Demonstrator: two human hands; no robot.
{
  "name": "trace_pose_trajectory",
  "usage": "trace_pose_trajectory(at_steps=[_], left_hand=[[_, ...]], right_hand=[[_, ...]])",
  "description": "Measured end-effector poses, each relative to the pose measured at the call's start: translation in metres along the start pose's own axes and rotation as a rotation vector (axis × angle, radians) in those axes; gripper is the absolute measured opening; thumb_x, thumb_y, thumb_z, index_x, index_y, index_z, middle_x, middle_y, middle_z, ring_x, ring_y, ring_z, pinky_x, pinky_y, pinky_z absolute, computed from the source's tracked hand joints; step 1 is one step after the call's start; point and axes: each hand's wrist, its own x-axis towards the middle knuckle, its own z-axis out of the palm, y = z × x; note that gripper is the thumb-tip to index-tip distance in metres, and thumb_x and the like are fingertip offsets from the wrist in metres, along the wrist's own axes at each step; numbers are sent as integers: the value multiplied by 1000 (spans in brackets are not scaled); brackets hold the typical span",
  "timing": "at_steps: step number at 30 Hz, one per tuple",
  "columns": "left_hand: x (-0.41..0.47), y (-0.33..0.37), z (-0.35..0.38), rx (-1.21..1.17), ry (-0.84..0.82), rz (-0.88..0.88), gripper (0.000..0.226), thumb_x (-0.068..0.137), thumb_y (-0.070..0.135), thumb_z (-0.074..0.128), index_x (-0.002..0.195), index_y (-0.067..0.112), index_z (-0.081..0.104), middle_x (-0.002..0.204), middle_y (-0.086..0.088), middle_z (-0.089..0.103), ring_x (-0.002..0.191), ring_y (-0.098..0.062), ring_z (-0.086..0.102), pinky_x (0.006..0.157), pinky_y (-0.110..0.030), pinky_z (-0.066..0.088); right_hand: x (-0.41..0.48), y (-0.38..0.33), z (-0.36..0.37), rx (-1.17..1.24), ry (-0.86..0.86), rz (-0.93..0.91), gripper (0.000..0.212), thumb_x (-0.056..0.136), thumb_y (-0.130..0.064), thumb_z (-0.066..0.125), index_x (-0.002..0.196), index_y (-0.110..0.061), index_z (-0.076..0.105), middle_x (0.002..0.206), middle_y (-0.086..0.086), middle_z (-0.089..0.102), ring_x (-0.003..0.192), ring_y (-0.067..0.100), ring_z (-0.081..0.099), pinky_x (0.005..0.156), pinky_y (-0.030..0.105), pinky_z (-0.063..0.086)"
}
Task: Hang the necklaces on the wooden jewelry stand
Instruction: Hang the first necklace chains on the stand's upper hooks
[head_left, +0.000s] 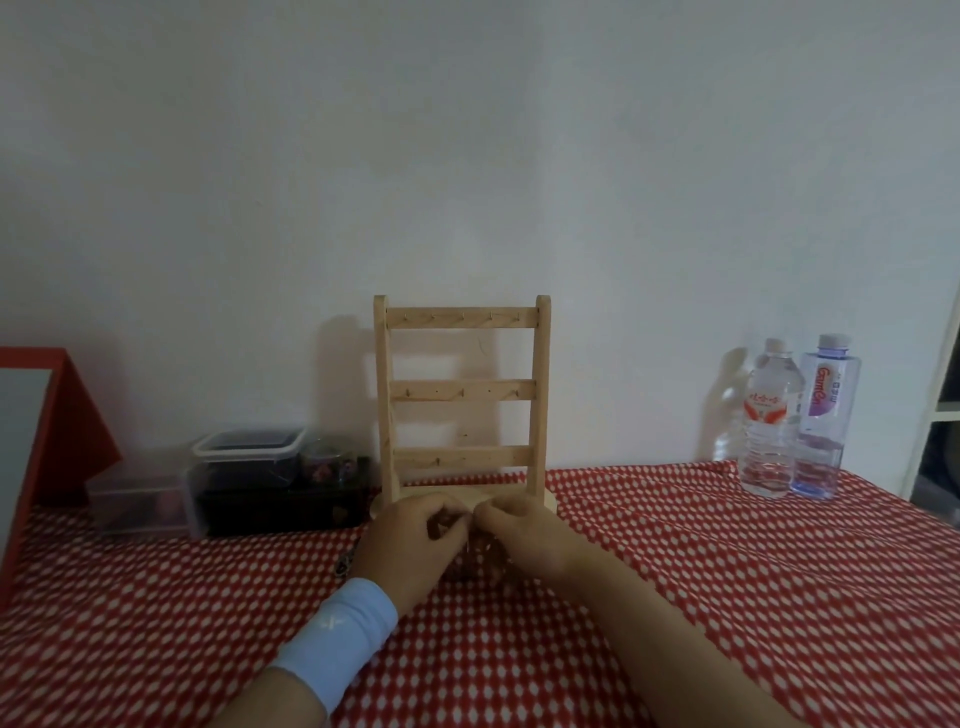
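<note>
Light-blue wristband (345, 623) on the left wrist sits closest. Left hand (415, 535) and right hand (519, 530) meet fingertip to fingertip, fingers curled, pinching a dark necklace (480, 564) (too blurred to see detail) that dangles between them over the red-and-white tablecloth (727, 597). Just behind stands the wooden jewelry stand (461, 389), upright. Two water bottles (771, 421) stand well to its right.
</note>
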Motion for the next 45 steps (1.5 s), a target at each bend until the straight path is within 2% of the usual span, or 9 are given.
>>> trace_pose_trajectory(at_steps=[3, 7, 10, 14, 26, 32, 35, 39, 45], left_hand=[[2, -1, 0, 95, -41, -17, 11, 93, 33, 58, 86, 31, 67, 81, 16, 65, 77, -1, 60, 74, -26, 54], [4, 4, 1, -36, -18, -111, 19, 96, 30, 52, 80, 25, 61, 74, 7, 63, 71, -8, 60, 65, -29, 52], [13, 9, -6, -385, 79, -335, 31, 98, 21, 47, 68, 16, 55, 64, 4, 55, 64, -13, 52, 62, -24, 43], [25, 10, -22, -1137, 94, -629, 28, 92, 12, 41, 64, 13, 45, 63, -3, 48, 58, -15, 43, 62, -29, 38], [35, 11, -90, -1625, 258, -440, 32, 96, 25, 54, 65, 21, 49, 48, 8, 32, 46, -7, 35, 74, -34, 58], [39, -3, -100, -1379, 226, -493, 27, 99, 32, 51, 74, 22, 49, 62, 8, 46, 42, -4, 37, 32, -15, 25], [36, -6, -101, -751, 228, -438, 23, 100, 26, 49, 78, 19, 52, 69, 2, 49, 48, -9, 38, 36, -19, 26], [32, 0, -102, 17, -55, -267, 26, 101, 26, 45, 80, 17, 56, 73, 1, 69, 66, -14, 60, 58, -27, 39], [28, 6, -105, 516, -339, -249, 20, 95, 41, 53, 89, 23, 60, 64, 7, 71, 68, -9, 68, 69, -30, 51]], right_hand=[[1, -1, 3, -148, 54, -108, 26, 102, -20, 49, 78, -15, 57, 73, -3, 55, 62, 4, 50, 63, 20, 46], [4, 3, 3, -302, 12, -117, 16, 100, -27, 49, 90, -26, 60, 87, -8, 60, 78, 6, 55, 72, 23, 44], [3, 5, 2, -323, -15, -52, 17, 103, -32, 44, 101, -26, 59, 99, -7, 62, 88, 8, 58, 77, 26, 45], [2, 2, -2, -179, 48, 0, 31, 105, -25, 35, 82, -12, 52, 74, 5, 58, 62, 15, 56, 60, 26, 49], [9, 7, -14, 381, 375, 257, 45, 109, -36, 29, 92, -6, 59, 82, 12, 59, 66, 23, 55, 57, 34, 52], [7, 2, -27, 965, 516, 169, 28, 101, -10, 30, 79, -7, 47, 71, 13, 61, 80, 33, 62, 91, 51, 56], [6, 3, -31, 1165, 482, 130, 26, 99, -7, 30, 74, -13, 38, 57, 6, 44, 55, 22, 43, 67, 42, 54], [7, -1, -33, 785, 541, 88, 30, 102, -11, 31, 73, -19, 32, 54, -3, 32, 44, 11, 24, 41, 27, 21], [2, 2, -23, -64, 516, -111, 19, 106, -30, 47, 100, -20, 62, 85, 0, 66, 73, 15, 58, 65, 28, 49]])
